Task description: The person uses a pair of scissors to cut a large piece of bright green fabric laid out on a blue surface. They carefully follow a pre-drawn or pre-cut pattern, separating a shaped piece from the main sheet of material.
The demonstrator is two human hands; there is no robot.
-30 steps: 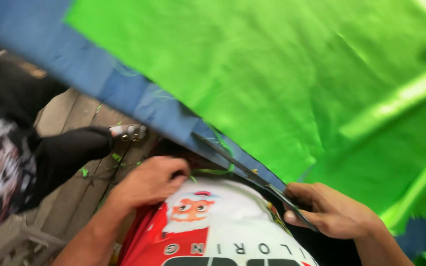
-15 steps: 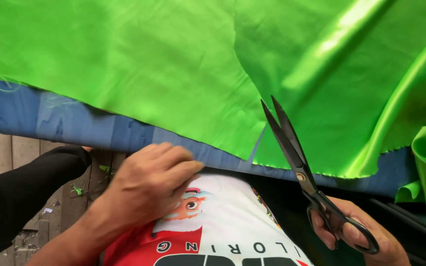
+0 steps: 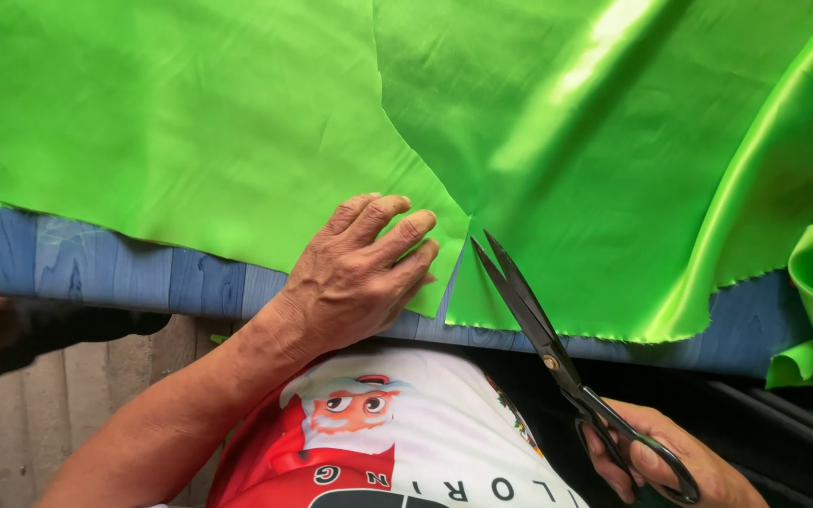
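Bright green, glossy satin fabric (image 3: 237, 122) lying spread over the blue-painted wooden table (image 3: 96, 268), near hem overhanging the edge. Left hand (image 3: 355, 273) pressing flat beside an already-cut slit, fingers (image 3: 397, 235) extended and together, gripping nothing. Long black steel scissors (image 3: 529, 315) pointing into the slit, blades slightly parted. Right hand (image 3: 656, 461) curling through the handle loops, holding the scissors. Likely handling as light, limp and slippery cloth; best pinned flat close to the cut line.
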